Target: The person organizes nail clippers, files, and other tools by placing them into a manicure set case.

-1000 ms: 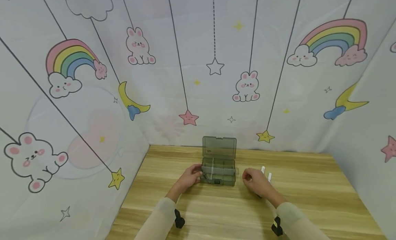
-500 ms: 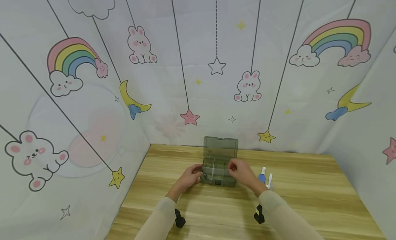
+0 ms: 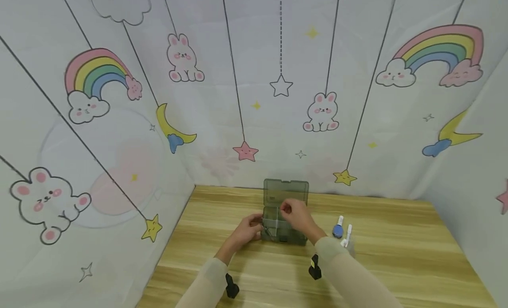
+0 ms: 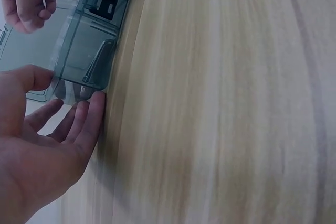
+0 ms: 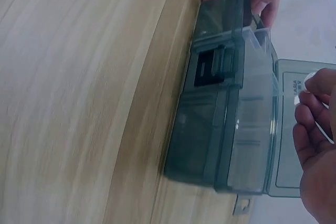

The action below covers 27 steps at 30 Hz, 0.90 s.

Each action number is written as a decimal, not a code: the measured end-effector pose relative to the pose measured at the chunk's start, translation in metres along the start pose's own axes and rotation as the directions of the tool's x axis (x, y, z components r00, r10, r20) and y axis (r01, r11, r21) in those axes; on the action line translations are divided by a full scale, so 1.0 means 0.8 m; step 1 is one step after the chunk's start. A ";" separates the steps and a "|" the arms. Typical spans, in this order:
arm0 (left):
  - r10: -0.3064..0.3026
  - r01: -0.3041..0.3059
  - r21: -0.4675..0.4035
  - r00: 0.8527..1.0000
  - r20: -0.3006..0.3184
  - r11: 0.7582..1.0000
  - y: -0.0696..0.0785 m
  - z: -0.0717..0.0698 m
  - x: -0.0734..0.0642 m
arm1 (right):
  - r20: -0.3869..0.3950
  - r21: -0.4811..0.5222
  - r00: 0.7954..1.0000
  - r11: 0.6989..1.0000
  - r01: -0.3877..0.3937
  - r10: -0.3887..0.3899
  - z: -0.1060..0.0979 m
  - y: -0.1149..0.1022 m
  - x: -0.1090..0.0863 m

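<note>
A translucent grey-green compartment box stands on the table with its hinged lid raised behind it. My left hand holds the box's left end, thumb at the top rim and fingers against the side, as the left wrist view shows. A slim, shiny metal item lies in the front-left compartment. Over the back compartments, near the white divider, is my right hand. Between its thumb and index finger it pinches a small white piece; most of that piece is hidden by the fingers.
Right of the box on the wooden table lie a blue bottle with a white cap, a slim white stick-like item and a clear item partly behind the right sleeve. A cartoon-printed cloth wall rises behind the table.
My right hand has moved left from the table beside the box to above its back compartments, uncovering the blue bottle. My left hand has stayed at the box's left end.
</note>
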<state>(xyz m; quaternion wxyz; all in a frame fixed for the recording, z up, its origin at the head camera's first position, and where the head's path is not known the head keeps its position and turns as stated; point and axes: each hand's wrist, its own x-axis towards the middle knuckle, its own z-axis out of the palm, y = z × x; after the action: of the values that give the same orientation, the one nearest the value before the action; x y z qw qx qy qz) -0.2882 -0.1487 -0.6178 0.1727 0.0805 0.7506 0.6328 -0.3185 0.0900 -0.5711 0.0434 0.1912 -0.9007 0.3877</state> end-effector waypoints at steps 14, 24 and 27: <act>-0.029 0.032 -0.040 0.997 0.072 0.999 0.006 0.008 0.003 | 0.019 0.028 0.999 0.999 -0.036 0.035 0.017 -0.008 0.008; -0.033 0.036 -0.043 0.997 0.065 0.998 0.003 0.004 0.001 | 0.050 0.013 0.999 1.000 0.002 -0.003 0.005 -0.006 -0.003; -0.036 0.039 -0.045 0.998 0.057 0.998 -0.002 -0.001 -0.001 | 0.068 -0.022 0.996 0.998 0.051 -0.049 -0.006 -0.004 -0.013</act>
<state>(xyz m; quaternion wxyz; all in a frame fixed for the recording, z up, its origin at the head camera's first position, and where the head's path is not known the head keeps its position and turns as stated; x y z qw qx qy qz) -0.2878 -0.1501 -0.6192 0.2073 0.0803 0.7321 0.6439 -0.3078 0.0944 -0.5680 0.0251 0.2261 -0.9010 0.3693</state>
